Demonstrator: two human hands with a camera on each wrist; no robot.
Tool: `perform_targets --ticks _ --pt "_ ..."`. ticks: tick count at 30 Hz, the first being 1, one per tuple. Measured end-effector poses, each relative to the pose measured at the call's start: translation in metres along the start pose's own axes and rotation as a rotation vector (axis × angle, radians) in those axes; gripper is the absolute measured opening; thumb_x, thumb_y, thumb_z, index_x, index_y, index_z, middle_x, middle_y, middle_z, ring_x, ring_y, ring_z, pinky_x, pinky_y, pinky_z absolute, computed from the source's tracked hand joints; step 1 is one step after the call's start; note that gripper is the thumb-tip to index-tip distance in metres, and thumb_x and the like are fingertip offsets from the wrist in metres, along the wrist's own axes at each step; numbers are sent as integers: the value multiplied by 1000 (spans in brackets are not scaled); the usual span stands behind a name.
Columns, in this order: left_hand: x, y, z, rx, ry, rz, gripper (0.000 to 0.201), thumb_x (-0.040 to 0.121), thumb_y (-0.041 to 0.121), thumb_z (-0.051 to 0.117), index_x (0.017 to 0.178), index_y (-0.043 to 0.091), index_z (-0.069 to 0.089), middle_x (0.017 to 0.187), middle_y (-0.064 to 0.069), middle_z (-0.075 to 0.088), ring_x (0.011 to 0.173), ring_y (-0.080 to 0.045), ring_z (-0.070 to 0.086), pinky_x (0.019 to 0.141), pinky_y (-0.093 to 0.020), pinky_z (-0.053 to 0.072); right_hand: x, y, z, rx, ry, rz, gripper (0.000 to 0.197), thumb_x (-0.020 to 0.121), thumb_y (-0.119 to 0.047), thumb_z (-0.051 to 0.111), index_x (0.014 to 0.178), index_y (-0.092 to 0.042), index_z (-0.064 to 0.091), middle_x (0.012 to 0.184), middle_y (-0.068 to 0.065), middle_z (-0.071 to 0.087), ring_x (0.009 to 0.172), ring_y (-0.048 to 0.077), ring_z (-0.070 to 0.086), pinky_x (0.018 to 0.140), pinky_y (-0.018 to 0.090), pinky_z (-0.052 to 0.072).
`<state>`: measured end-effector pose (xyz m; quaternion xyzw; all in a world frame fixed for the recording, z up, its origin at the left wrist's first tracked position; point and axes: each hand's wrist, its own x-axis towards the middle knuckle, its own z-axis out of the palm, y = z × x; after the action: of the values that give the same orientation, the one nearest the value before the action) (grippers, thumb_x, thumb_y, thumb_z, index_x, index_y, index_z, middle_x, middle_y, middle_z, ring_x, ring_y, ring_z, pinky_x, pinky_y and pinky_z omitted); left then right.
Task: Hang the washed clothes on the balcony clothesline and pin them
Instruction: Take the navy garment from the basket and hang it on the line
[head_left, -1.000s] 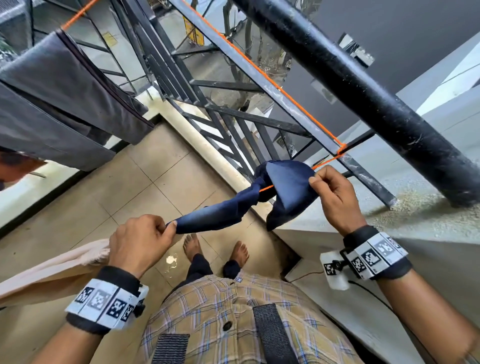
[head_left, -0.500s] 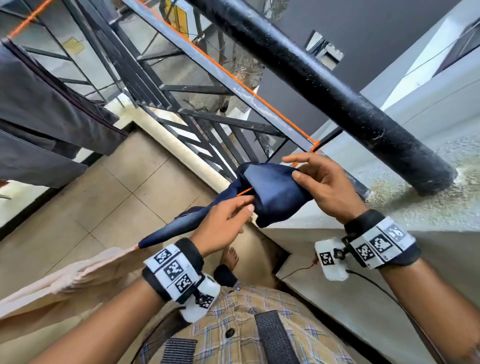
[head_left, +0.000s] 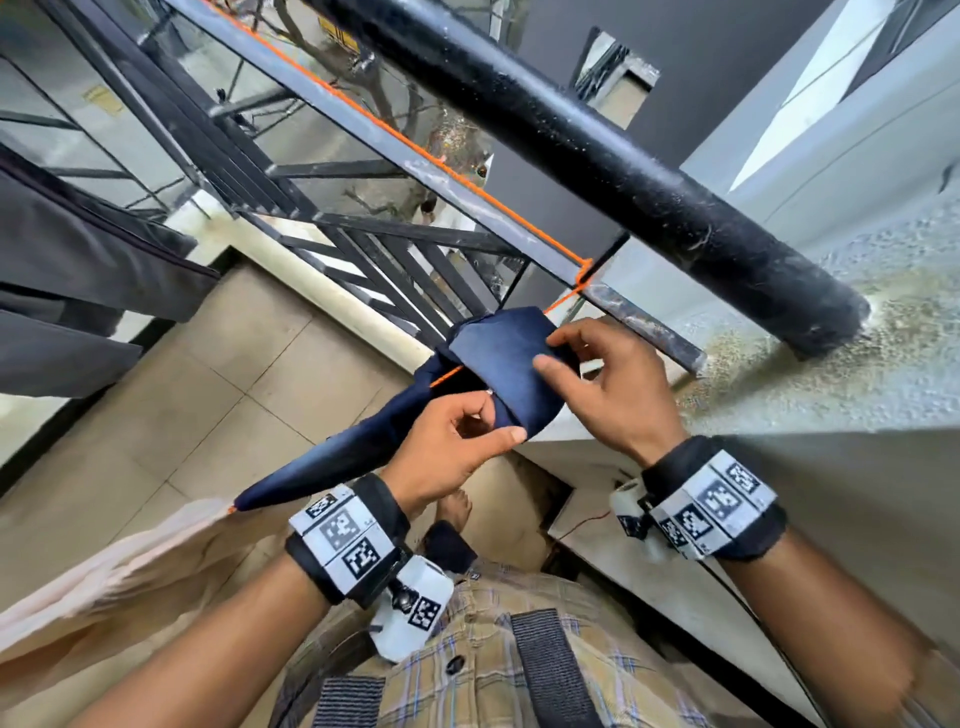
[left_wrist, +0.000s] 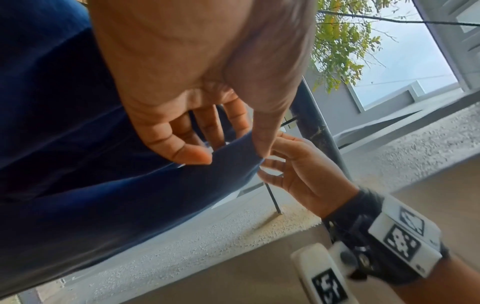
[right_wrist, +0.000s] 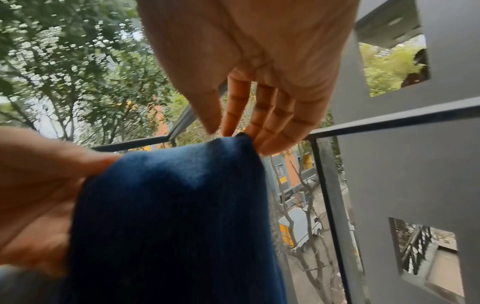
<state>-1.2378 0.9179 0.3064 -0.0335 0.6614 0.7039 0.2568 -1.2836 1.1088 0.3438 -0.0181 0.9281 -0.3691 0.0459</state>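
A dark blue garment (head_left: 498, 374) hangs folded over the orange clothesline (head_left: 395, 135), and its long bunched end trails down to the left. My left hand (head_left: 485, 423) pinches the lower edge of the fold between thumb and curled fingers; the left wrist view shows the same pinch of my left hand (left_wrist: 233, 150) on the garment (left_wrist: 103, 185). My right hand (head_left: 548, 351) lies with straight fingers on the upper right of the fold. In the right wrist view my right hand (right_wrist: 233, 133) touches the top corner of the garment (right_wrist: 168, 205). No clothespin is in view.
A thick black pipe (head_left: 571, 135) crosses overhead just beyond the line. The metal railing (head_left: 363, 249) runs behind it. A grey garment (head_left: 78, 270) hangs at the left, a beige cloth (head_left: 104, 571) on the line at lower left. A pebbled ledge (head_left: 831, 374) lies to the right.
My left hand left the garment's far left end and came right to pinch the fold. My right hand's grip on the top loosened to straight fingers.
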Motion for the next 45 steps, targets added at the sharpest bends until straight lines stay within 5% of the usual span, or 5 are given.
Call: perform_targets --ticks 6,11,20,33,45 --pt "-1 4 -3 -57 67 -16 35 79 -8 76 65 1 46 56 5 43 51 -2 38 50 -13 35 -26 -24 10 -259 8 -51 58 67 -78 63 100 -31 64 119 -1 49 108 21 52 80 37 50" --pt "-3 -3 2 -95 84 -139 37 85 -5 72 70 11 42 57 9 52 54 -5 51 55 -23 52 -21 -23 15 -360 -2 -122 16 84 -39 67 89 -24 67 125 5 51 112 26 48 72 35 50" --pt "-6 3 -11 -281 -31 -304 46 89 -8 66 126 15 51 113 -22 69 101 -27 69 85 -44 59 -11 -40 27 -474 -98 -163 40 78 -66 59 90 -29 60 85 -8 53 83 18 56 59 30 42" --pt "1 26 -19 -235 -27 -336 23 99 39 57 119 30 65 96 8 74 73 -12 68 55 -26 57 1 -31 23 -47 -131 -238 8 89 -19 62 87 -17 56 80 -8 54 74 12 50 68 28 42" --pt "6 37 -14 -462 189 -356 7 95 16 65 95 12 70 89 -5 70 63 -13 69 54 -21 57 19 -31 19 158 -31 -146 9 89 -21 67 83 -16 62 73 -5 61 65 11 56 62 29 48"
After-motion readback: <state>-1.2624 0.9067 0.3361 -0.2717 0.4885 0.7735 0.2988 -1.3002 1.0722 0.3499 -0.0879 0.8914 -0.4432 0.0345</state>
